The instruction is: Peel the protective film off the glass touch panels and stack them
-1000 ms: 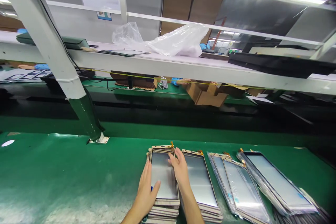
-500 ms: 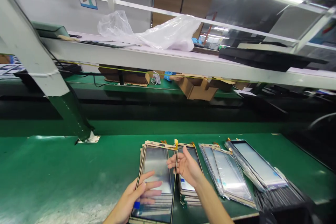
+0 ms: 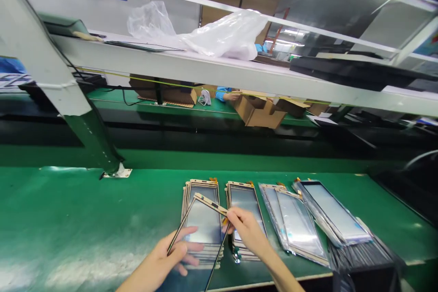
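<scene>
I hold one thin glass panel (image 3: 201, 228) with a tan border tilted above the green table. My left hand (image 3: 167, 258) grips its lower left edge, thumb on top. My right hand (image 3: 244, 230) pinches its upper right corner. Under the lifted panel lies a stack of like panels (image 3: 201, 190). A second stack (image 3: 243, 198) sits just right of it, partly under my right hand.
Further right lie panels in clear sleeves (image 3: 290, 219) and another fanned pile (image 3: 337, 214). A slanted green and white post (image 3: 85, 123) stands at the left. A shelf (image 3: 219, 73) overhead carries plastic bags (image 3: 222, 36). Cardboard boxes (image 3: 260, 112) sit behind it.
The top panel came off the left stack and is now tilted up on edge between both hands. My right hand moved from hovering open to pinching its corner.
</scene>
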`<action>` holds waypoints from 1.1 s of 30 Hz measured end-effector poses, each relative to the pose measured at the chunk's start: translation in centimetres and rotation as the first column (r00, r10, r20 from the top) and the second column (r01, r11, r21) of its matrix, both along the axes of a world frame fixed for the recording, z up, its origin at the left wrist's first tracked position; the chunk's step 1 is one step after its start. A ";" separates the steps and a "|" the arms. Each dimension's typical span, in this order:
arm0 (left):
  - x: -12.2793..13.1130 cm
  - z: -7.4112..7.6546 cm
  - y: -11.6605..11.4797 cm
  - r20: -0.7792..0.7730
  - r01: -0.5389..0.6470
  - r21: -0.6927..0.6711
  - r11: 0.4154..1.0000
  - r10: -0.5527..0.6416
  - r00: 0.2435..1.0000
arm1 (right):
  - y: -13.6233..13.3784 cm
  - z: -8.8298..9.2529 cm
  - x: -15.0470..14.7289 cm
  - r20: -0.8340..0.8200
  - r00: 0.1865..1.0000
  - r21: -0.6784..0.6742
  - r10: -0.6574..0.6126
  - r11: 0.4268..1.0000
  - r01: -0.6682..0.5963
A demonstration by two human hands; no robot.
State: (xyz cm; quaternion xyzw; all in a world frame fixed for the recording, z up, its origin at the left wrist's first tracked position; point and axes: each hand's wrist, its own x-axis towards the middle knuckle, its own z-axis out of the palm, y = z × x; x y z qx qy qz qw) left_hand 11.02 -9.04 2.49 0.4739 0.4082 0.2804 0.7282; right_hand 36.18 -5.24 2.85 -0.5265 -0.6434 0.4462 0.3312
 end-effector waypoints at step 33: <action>-2.7 2.9 1.7 -0.170 0.318 -0.074 0.945 -0.326 0.930 | -1.6 4.8 -0.1 0.109 0.975 0.265 0.193 0.940 -0.216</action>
